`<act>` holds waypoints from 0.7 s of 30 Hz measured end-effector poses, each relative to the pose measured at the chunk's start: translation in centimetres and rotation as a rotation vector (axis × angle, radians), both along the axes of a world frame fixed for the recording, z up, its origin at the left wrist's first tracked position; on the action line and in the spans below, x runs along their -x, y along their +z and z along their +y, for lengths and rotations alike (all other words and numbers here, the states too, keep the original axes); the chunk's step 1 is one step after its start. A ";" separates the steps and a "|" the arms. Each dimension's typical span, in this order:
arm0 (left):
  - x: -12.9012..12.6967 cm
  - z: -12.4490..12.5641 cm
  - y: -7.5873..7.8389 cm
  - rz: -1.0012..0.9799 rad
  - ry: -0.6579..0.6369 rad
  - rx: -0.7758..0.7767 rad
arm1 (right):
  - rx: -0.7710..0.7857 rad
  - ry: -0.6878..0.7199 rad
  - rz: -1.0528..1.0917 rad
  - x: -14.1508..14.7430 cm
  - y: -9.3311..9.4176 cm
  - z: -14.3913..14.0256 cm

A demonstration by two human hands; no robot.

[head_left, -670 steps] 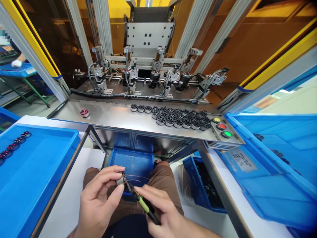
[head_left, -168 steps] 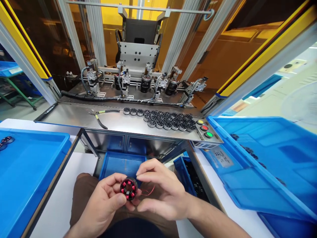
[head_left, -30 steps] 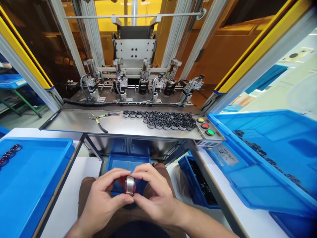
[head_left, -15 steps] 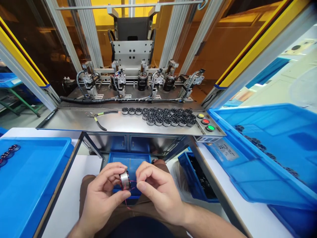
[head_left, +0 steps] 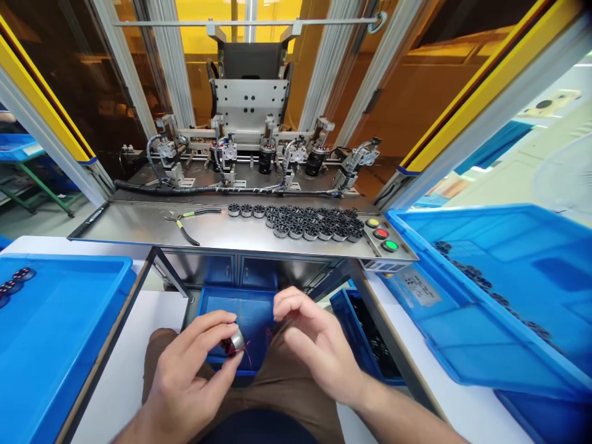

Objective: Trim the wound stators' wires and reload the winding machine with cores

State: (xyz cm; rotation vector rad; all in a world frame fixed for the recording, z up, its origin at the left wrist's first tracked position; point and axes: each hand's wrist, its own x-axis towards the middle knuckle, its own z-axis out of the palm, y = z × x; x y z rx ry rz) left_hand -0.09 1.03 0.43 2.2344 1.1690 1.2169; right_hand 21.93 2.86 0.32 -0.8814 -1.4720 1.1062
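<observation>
Two bare hands, as seen by an onlooker: the left hand point(head_left: 192, 364) pinches a ring-shaped part point(head_left: 237, 340) between thumb and fingers, above the blue middle tray point(head_left: 217, 302) between the knees; the right hand point(head_left: 324, 348), slightly blurred, is well apart from it, fingers curled and thumb standing off, nothing discernible in the gap. Fine red wires point(head_left: 248, 353) project from the part on the side facing the right hand. Good handling, in this observer's judgement, bears on the metal band alone, spares the red windings any pressure, and draws each wire lightly so that its root is not strained. Containers: the left tray point(head_left: 69, 320) holds a short row of dark round parts point(head_left: 21, 275), cut off by the view; the right bin point(head_left: 504, 246), a line of black parts point(head_left: 481, 280); the lower bin point(head_left: 350, 320), dark pieces point(head_left: 377, 342) too crowded to separate. On the table point(head_left: 139, 225), black-topped rings point(head_left: 309, 222) stand in close rows beside splayed cutters point(head_left: 180, 219).
</observation>
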 end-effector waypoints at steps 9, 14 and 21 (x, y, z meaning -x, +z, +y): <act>0.3 -0.1 1.1 0.116 -0.057 -0.100 | -0.400 0.231 -0.542 0.4 4.5 0.8; 1.8 -0.7 1.3 0.023 -0.161 0.107 | -0.433 0.405 -0.639 -1.2 6.2 2.7; 3.0 -1.0 -0.2 -0.395 -0.004 0.272 | -0.274 0.332 -0.719 -1.6 5.6 7.1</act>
